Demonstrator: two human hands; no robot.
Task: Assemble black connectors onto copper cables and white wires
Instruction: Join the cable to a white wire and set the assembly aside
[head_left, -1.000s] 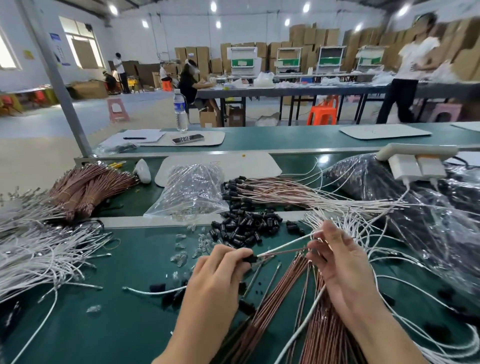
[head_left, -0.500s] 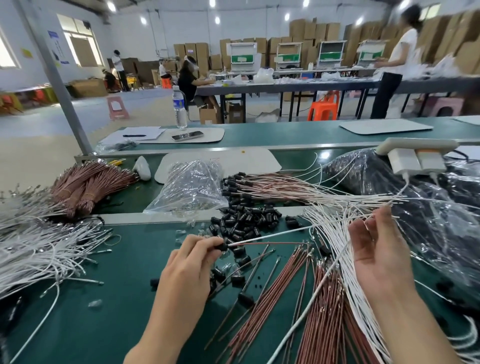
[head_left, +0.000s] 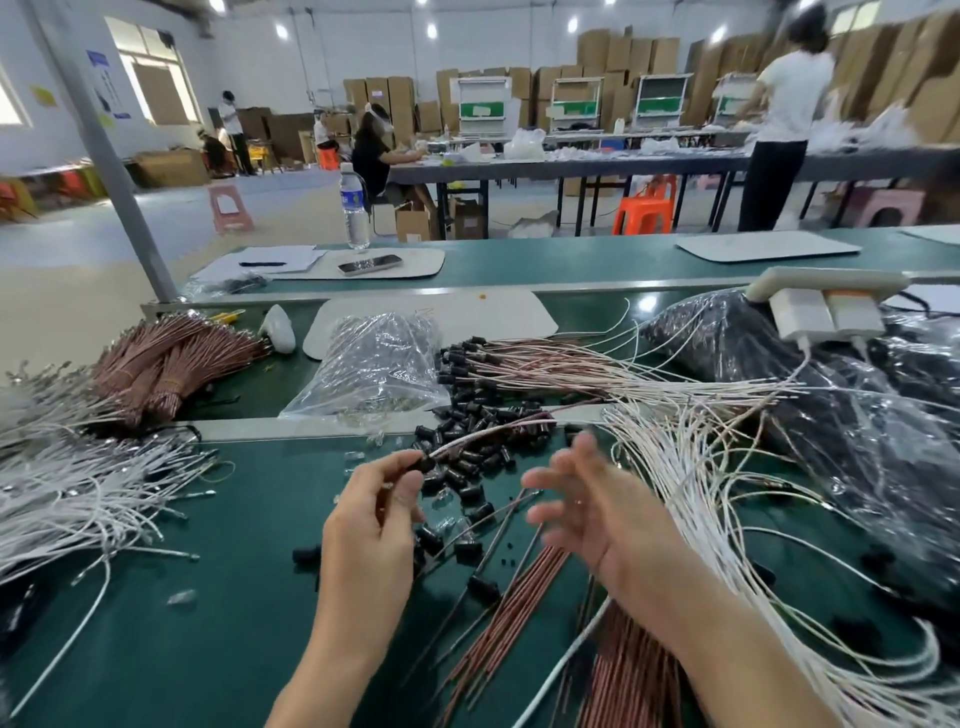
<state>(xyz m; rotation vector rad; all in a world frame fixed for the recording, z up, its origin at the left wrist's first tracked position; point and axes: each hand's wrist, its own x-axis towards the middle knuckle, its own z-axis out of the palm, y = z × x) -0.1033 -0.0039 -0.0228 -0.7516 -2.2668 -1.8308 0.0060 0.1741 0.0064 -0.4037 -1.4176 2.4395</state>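
Green matting covers the surface (head_left: 208, 597) of this factory workstation, and most of the job looks to lie ahead. Far to the left of the left hand sits a big heap of white wires (head_left: 67, 493), and beyond it tied bundles of copper cables (head_left: 171, 358); I can see no black connectors on either. The left hand (head_left: 374, 525) pinches a black connector (head_left: 427, 464) between thumb and forefinger. A thin cable (head_left: 493, 431) runs out of the connector, up and to the right, so this piece looks fitted or nearly so. Just past that hand's fingertips lies a loose pile of black connectors (head_left: 478, 447), unused, and further beyond is a fanned row of finished cables (head_left: 519, 358) with connectors on their ends. The right hand (head_left: 608, 514) hovers beside the left, blurred, fingers spread and relaxed, holding nothing. Beneath it and nearer the person lie loose copper cables (head_left: 519, 613), and to its right is a wide sweep of white wires (head_left: 701, 493). Judging by the piles, a modest batch is done and far more is left
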